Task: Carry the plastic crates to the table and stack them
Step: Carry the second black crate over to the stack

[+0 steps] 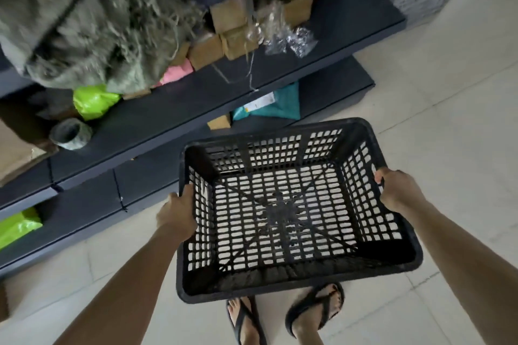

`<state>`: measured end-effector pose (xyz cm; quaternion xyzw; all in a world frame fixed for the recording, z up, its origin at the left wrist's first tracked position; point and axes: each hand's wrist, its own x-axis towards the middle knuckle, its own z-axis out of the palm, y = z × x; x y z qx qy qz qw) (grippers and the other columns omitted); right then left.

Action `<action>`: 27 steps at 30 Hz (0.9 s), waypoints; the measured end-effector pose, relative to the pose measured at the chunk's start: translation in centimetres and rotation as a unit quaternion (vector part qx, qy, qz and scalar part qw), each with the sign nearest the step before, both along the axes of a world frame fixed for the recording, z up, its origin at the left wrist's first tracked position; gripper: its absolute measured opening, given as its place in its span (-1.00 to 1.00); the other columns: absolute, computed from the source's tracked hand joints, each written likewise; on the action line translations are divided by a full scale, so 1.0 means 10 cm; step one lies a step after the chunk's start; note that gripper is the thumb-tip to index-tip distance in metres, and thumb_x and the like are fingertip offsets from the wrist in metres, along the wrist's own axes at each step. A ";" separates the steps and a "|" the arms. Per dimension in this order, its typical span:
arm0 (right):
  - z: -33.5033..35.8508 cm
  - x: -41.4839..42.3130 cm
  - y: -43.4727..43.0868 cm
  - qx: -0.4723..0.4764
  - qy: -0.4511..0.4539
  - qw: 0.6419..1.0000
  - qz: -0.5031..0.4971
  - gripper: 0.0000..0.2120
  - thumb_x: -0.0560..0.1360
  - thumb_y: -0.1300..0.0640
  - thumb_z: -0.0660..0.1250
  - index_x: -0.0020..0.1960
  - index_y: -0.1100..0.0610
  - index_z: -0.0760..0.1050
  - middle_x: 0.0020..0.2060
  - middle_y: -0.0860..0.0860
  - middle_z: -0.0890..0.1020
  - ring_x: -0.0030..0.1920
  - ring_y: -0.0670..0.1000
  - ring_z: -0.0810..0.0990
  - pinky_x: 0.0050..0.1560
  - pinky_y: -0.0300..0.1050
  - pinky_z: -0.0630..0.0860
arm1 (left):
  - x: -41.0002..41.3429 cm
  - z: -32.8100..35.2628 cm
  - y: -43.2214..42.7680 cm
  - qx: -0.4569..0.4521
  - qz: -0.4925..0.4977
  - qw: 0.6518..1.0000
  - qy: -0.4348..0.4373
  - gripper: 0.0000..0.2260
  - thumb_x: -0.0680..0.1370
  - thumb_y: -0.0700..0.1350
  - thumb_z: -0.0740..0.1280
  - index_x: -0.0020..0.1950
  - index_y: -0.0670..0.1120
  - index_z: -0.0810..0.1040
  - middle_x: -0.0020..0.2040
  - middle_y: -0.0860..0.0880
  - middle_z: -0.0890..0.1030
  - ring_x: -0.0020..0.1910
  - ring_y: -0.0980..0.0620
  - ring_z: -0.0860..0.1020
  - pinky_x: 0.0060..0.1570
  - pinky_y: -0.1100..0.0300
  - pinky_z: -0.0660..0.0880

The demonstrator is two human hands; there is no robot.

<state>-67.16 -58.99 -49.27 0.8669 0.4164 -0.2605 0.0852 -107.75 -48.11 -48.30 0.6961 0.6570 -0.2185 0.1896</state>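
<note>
Head view, black rectangular perforated plastic crate (294,216) held above tiled floor (448,120), left hand (178,214) fingers clenched on left rim, right hand (398,190) fingers clenched on right rim, empty interior between fingers

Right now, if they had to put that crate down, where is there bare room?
Bare floor tiles lie right of the black crate, beyond the right hand. A bare strip of dark shelf runs along its front edge. Farther back, boxes and green fabric crowd it.
</note>
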 end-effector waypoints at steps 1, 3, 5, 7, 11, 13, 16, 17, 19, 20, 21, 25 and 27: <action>0.16 0.14 -0.07 0.000 -0.002 1.000 -0.005 -0.62 0.42 0.42 0.17 0.19 0.17 0.44 0.01 0.21 0.58 0.06 0.23 0.55 0.07 0.04 0.55 | 0.16 0.17 0.00 0.002 -0.011 1.000 -0.002 -0.55 0.46 -0.27 0.28 0.32 -0.06 0.27 0.09 -0.19 0.46 0.01 -0.23 0.56 -0.15 0.00 0.47; 0.47 0.44 -0.22 -0.004 -0.013 1.000 -0.006 -0.63 0.43 0.39 0.17 0.20 0.17 0.42 0.02 0.21 0.59 0.07 0.23 0.56 0.09 0.02 0.54 | 0.48 0.51 -0.01 0.006 -0.029 0.999 -0.011 -0.55 0.46 -0.25 0.28 0.32 -0.06 0.27 0.10 -0.19 0.46 0.02 -0.24 0.57 -0.09 -0.04 0.51; 0.77 0.73 -0.37 -0.006 -0.029 1.000 -0.004 -0.63 0.44 0.37 0.16 0.22 0.18 0.40 0.03 0.22 0.58 0.09 0.23 0.55 0.11 0.01 0.53 | 0.80 0.83 -0.03 0.009 -0.040 0.999 -0.023 -0.58 0.45 -0.24 0.28 0.28 -0.06 0.28 0.10 -0.19 0.46 0.01 -0.24 0.57 -0.09 -0.07 0.53; 1.06 1.02 -0.51 0.002 -0.039 0.999 -0.013 -0.63 0.45 0.36 0.15 0.25 0.18 0.37 0.05 0.23 0.55 0.08 0.24 0.55 0.12 0.01 0.52 | 1.13 1.11 -0.08 0.015 -0.055 0.998 -0.036 -0.61 0.45 -0.21 0.29 0.25 -0.07 0.31 0.10 -0.19 0.49 0.02 -0.23 0.58 -0.07 -0.09 0.56; 1.56 1.65 -0.82 0.024 -0.042 0.998 -0.047 -0.64 0.47 0.30 0.16 0.26 0.18 0.35 0.06 0.25 0.53 0.08 0.28 0.55 0.08 0.01 0.53 | 1.82 1.55 -0.13 0.025 -0.107 0.993 -0.054 -0.60 0.48 -0.15 0.29 0.30 -0.05 0.32 0.13 -0.16 0.53 0.08 -0.19 0.58 -0.01 -0.07 0.57; 1.77 1.99 -0.96 0.034 -0.039 0.997 -0.062 -0.64 0.46 0.31 0.16 0.25 0.21 0.35 0.05 0.26 0.55 0.09 0.27 0.54 0.07 0.00 0.53 | 2.20 1.72 -0.12 0.032 -0.132 0.989 -0.059 -0.62 0.48 -0.17 0.28 0.29 -0.04 0.33 0.11 -0.15 0.54 0.07 -0.18 0.58 -0.03 -0.05 0.57; 2.06 2.48 -1.15 0.035 -0.039 0.994 -0.095 -0.63 0.45 0.33 0.15 0.25 0.20 0.35 0.07 0.25 0.55 0.10 0.25 0.54 0.02 -0.04 0.50 | 2.82 1.98 -0.07 0.048 -0.159 0.985 -0.054 -0.70 0.50 -0.17 0.26 0.23 -0.05 0.35 0.09 -0.15 0.52 0.06 -0.18 0.59 -0.09 0.00 0.54; 2.14 2.64 -1.21 0.032 -0.040 0.993 -0.108 -0.62 0.45 0.33 0.16 0.26 0.19 0.35 0.08 0.24 0.55 0.11 0.24 0.53 0.02 -0.05 0.49 | 3.03 2.06 -0.05 0.050 -0.172 0.982 -0.054 -0.72 0.50 -0.17 0.26 0.20 -0.06 0.36 0.08 -0.15 0.53 0.05 -0.18 0.58 -0.10 0.00 0.54; 2.27 2.95 -1.32 0.030 -0.041 0.990 -0.131 -0.63 0.45 0.32 0.17 0.25 0.18 0.35 0.09 0.23 0.55 0.12 0.23 0.53 0.02 -0.07 0.48 | 3.44 2.20 0.00 0.051 -0.196 0.977 -0.062 -0.74 0.50 -0.17 0.26 0.18 -0.08 0.38 0.09 -0.17 0.54 0.05 -0.19 0.58 -0.07 -0.02 0.54; 2.33 3.11 -1.36 0.031 -0.043 0.989 -0.139 -0.63 0.45 0.32 0.18 0.24 0.18 0.35 0.09 0.22 0.55 0.12 0.22 0.52 0.02 -0.08 0.47 | 3.65 2.26 0.03 0.053 -0.204 0.975 -0.067 -0.73 0.49 -0.18 0.26 0.18 -0.08 0.38 0.08 -0.17 0.54 0.05 -0.20 0.58 -0.07 -0.02 0.53; 2.38 3.27 -1.39 0.030 -0.044 0.988 -0.146 -0.64 0.45 0.31 0.19 0.24 0.18 0.36 0.10 0.21 0.55 0.12 0.21 0.53 0.01 -0.08 0.46 | 3.84 2.31 0.06 0.057 -0.210 0.973 -0.071 -0.73 0.48 -0.19 0.27 0.17 -0.08 0.39 0.08 -0.17 0.53 0.04 -0.20 0.58 -0.07 -0.02 0.53; 2.57 3.96 -1.43 0.032 -0.044 0.983 -0.175 -0.65 0.45 0.31 0.21 0.23 0.18 0.39 0.14 0.20 0.56 0.15 0.20 0.52 0.06 -0.08 0.46 | 4.68 2.48 0.23 0.074 -0.233 0.965 -0.089 -0.74 0.48 -0.20 0.26 0.16 -0.09 0.40 0.08 -0.19 0.55 0.06 -0.24 0.57 -0.05 -0.06 0.54; 2.67 4.31 -1.41 0.037 -0.040 0.980 -0.191 -0.64 0.45 0.32 0.21 0.23 0.18 0.40 0.16 0.20 0.55 0.17 0.20 0.52 0.10 -0.08 0.47 | 5.09 2.56 0.33 0.077 -0.236 0.963 -0.108 -0.74 0.49 -0.19 0.26 0.17 -0.08 0.41 0.07 -0.19 0.54 0.05 -0.24 0.57 -0.05 -0.04 0.53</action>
